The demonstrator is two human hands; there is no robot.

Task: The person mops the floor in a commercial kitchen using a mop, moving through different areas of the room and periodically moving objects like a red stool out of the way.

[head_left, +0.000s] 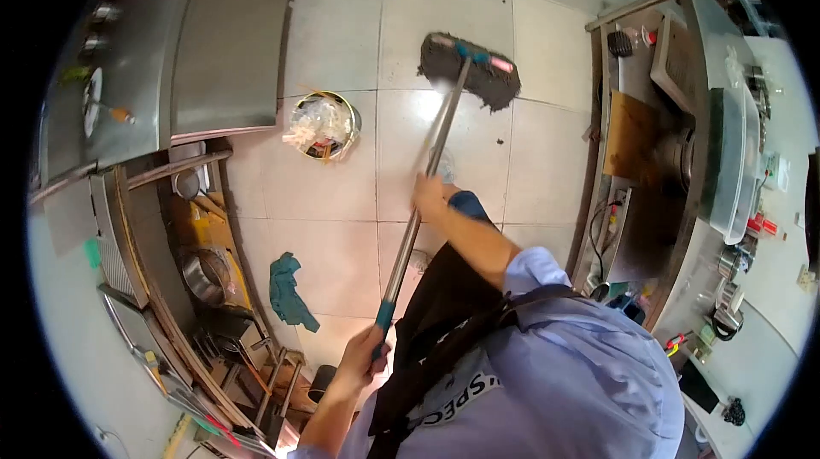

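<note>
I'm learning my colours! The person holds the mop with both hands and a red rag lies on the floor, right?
Not quite: the head view shows the crumpled cloth rag is teal, not red. The left hand and right hand do hold the long metal-handled grey mop.

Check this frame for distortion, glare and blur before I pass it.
Head view: heavy fisheye bending, with black corners and the counter curving along the right edge. There is a bright glare patch on the floor beside the mop handle. The mop head looks slightly smeared, while the left hand and right hand on the handle are fairly sharp.
</note>
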